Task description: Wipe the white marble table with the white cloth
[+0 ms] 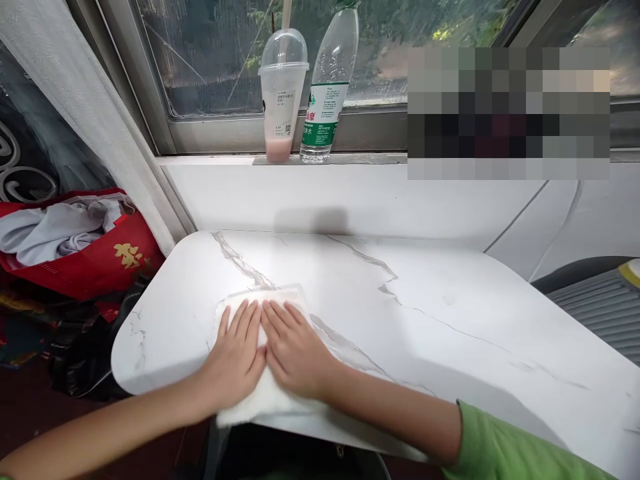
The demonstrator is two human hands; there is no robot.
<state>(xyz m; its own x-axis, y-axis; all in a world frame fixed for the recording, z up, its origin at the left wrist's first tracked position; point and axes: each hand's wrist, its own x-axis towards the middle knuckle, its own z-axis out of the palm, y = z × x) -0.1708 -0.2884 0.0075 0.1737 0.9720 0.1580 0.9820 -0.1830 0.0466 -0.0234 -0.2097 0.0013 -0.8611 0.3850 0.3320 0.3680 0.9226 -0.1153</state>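
Both of my hands lie flat, side by side, on a white cloth (280,393) spread over the left part of a marble-patterned table (425,287). My left hand (235,357) presses the cloth's left half with its fingers stretched out. Against it, thumbs close together, my right hand (295,347) rests on the right half, its fingers also extended. Neither hand grips anything. The cloth's near edge reaches the front edge of the table, and its middle is partly hidden under my palms.
On the windowsill stand a plastic cup (283,100) with a domed lid and a tilted-looking water bottle (330,87). A red bag (100,257) holding pale fabric is left of the table, beside a curtain (95,100). A grey ribbed surface (600,307) lies at right.
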